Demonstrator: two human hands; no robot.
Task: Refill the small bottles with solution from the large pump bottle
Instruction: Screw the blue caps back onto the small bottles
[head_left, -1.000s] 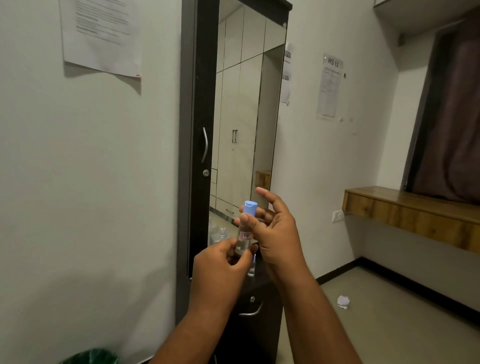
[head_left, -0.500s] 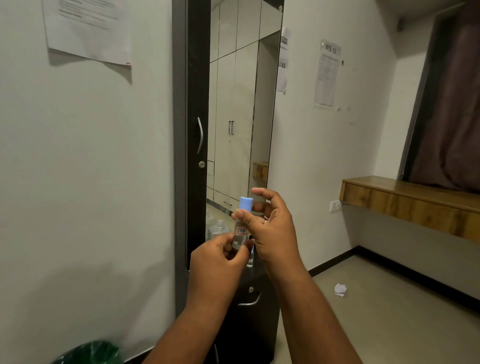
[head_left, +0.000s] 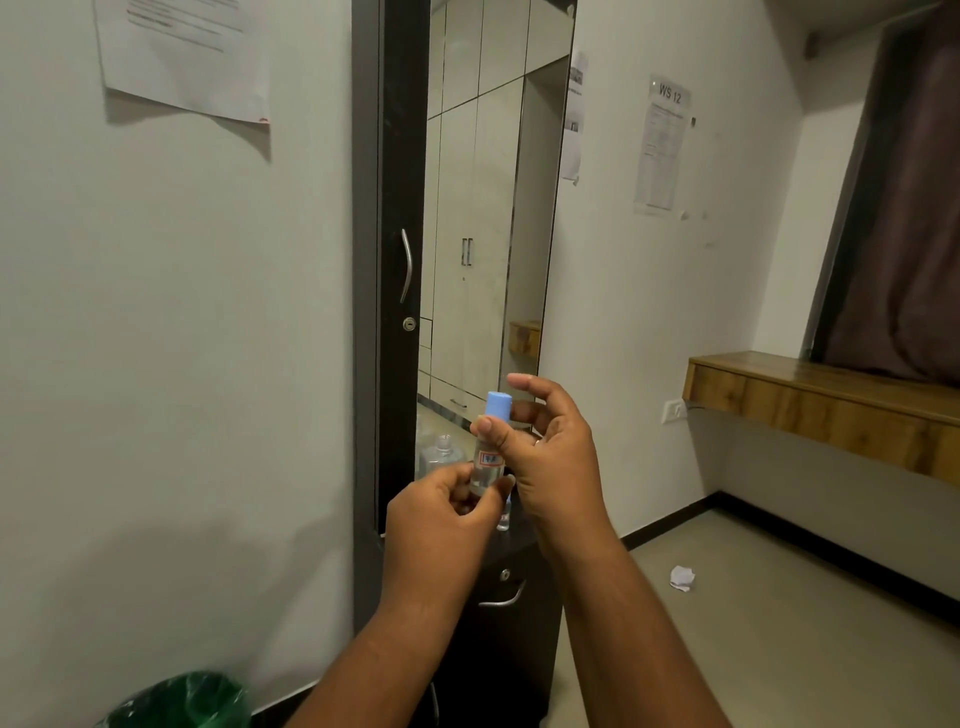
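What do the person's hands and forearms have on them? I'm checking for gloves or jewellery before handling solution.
Nothing that shows: the left hand and the right hand are bare and ungloved. Both forearms are uncovered to the frame's edge, with no sleeve, watch or bracelet visible.

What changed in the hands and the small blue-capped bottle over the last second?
Little changed. The camera view drifted slightly, so the scene shifted in frame. The left hand still pinches the base of the small bottle, and the right hand still holds its neck just under the blue cap, the index finger staying raised. The cap stays on and the bottle upright. Nothing was let go.
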